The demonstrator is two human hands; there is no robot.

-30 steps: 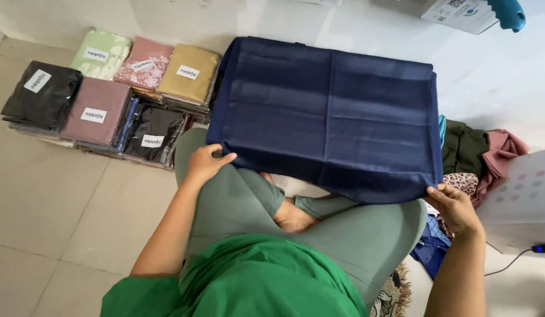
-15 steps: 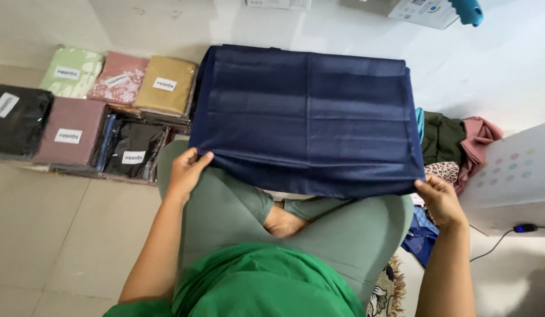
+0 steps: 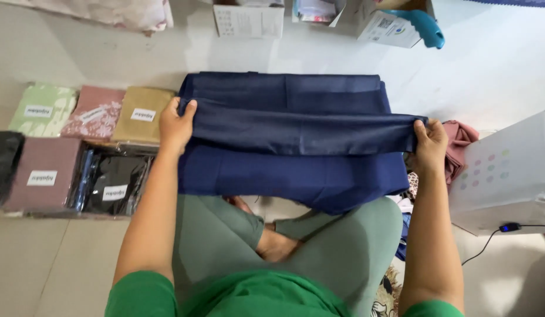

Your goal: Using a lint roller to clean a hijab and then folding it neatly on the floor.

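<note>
A dark navy cloth (image 3: pixel 290 170) lies spread over the floor and my crossed legs in grey-green trousers. My left hand (image 3: pixel 176 124) grips its left edge, and my right hand (image 3: pixel 431 142) grips its right edge. Between the two hands a raised fold of the cloth runs straight across, lifted over the flat lower layer. The far part of the cloth lies flat on the white floor.
Packed folded cloths (image 3: pixel 78 149) in green, pink, tan, black and maroon lie in rows at the left. A white box with coloured dots (image 3: pixel 507 176) and a black cable stand at the right, beside crumpled pink fabric (image 3: pixel 460 138). Cardboard boxes (image 3: pixel 249 17) sit at the far edge.
Both hands have moved away from my knees and forward, carrying the near edge of the navy cloth up and over toward the far side, forming a fold.
</note>
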